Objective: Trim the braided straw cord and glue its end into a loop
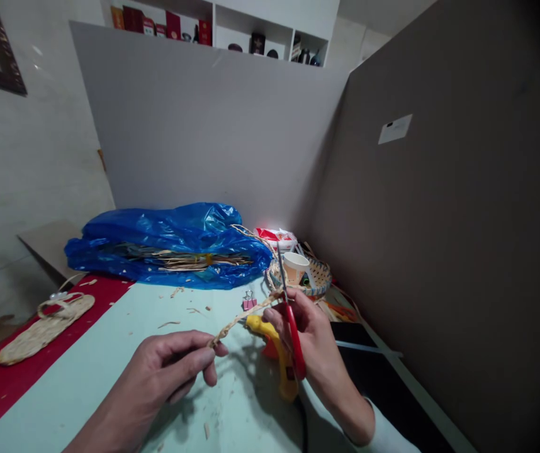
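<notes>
A short braided straw cord (241,322) stretches between my two hands above the table. My left hand (175,365) pinches its near end between thumb and fingers. My right hand (310,330) grips its other end and also carries red-handled scissors (293,343), their blades pointing up and away. Whether the blades touch the cord I cannot tell. Under the right hand lies a yellow glue gun (277,346), partly hidden by the hand and scissors. A pink binder clip (249,302) stands just beyond the cord.
A blue plastic bag (166,220) holding bundled straw (189,261) lies at the back. Behind my right hand, a paper cup (295,264) sits in a woven basket (321,277). A woven straw sandal (46,330) rests on red cloth at left. Grey panels (204,126) border the table.
</notes>
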The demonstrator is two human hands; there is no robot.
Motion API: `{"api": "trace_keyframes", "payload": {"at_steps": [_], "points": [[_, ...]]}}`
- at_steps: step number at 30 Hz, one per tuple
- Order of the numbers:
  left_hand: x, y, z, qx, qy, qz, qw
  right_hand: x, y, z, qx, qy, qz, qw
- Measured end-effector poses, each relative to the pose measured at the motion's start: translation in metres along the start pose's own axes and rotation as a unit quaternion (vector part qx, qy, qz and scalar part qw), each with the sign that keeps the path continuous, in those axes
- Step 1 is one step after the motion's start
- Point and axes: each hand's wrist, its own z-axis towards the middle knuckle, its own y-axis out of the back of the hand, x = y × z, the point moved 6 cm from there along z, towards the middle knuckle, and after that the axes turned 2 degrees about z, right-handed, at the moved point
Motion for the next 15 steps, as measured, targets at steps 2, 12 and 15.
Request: {"api": "trace_keyframes", "payload": {"at_steps": [2,12,15], "points": [[0.002,0.004,0.001,-0.019,-0.009,0.011,1.0,0.001,0.005,-0.002,-0.011,0.023,-0.088,0.996],[0.012,0.008,-0.002,-0.049,0.007,-0.077,0.996,0.048,-0.006,-0.036,-0.019,0.28,-0.333,0.9],[0.016,0.006,-0.001,-0.024,0.022,-0.123,0.992,0.043,-0.024,-0.046,0.033,0.318,-0.405,0.857]]}}
